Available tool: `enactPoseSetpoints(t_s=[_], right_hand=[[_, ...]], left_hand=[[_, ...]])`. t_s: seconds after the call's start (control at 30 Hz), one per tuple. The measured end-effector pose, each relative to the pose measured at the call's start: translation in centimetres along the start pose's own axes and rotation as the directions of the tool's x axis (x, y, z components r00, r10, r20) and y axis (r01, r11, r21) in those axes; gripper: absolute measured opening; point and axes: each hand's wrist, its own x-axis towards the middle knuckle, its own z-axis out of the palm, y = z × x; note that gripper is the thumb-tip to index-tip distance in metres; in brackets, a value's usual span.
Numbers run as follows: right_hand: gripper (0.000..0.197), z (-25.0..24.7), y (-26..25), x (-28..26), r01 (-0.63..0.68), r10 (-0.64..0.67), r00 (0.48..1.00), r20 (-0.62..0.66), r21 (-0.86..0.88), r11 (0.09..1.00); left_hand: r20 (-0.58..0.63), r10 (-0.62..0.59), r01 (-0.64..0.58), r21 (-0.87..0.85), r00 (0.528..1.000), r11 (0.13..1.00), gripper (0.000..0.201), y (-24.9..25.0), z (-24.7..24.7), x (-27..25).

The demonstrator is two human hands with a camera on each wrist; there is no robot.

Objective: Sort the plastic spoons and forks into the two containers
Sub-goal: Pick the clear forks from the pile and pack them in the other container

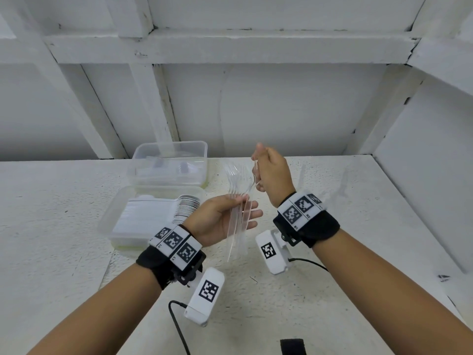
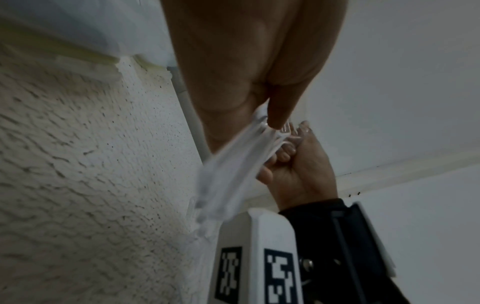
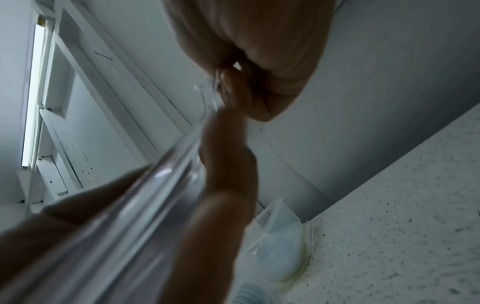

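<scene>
Both hands [image 1: 225, 216] raised, fingers [image 1: 258, 172] curled.

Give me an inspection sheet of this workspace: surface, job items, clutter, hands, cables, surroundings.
Surface: white rough-textured table.
Job's things: bundle of clear forks held above the table; near container holds a row of stacked white spoons; far container holds some clear cutlery, kind unclear.
Clutter: black object at the table's near edge.
Grips: left hand holds the fork handles, fingers fairly straight; right hand pinches one clear piece at the bundle's top.
Cables: black cable from the left wrist camera; another from the right.
Surroundings: white painted wall and beams.
</scene>
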Motion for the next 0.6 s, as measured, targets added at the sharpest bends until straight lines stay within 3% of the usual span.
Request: enactPoseSetpoints(t_s=[0.13,0.3,0.43,0.6], right_hand=[[0.040,0.3,0.9,0.1,0.007,-0.008,1.000,-0.015,-0.090,0.996],[0.032,0.3,1.1,-0.2,0.098,-0.090,0.995,0.052,-0.182,0.978],[0.029,0.2,1.4,-0.1,0.062,-0.049,0.996,0.077,-0.177,0.982],[0.021,0.4,1.8,0.2,0.049,-0.046,0.999,0.019,-0.197,0.979]], left_hand=[[0.006,0.009,-0.009,0.016,1.000,1.000,0.015,0.2,0.1,-0.1],[0.045,-0.021,0.020,0.017,0.999,1.000,0.019,-0.1,0.5,-0.2],[0.044,-0.028,0.027,0.015,0.999,1.000,0.023,-0.2,0.5,-0.3],[0.063,-0.030,0.027,0.050,0.998,0.998,0.028,-0.3,0.7,-0.1]])
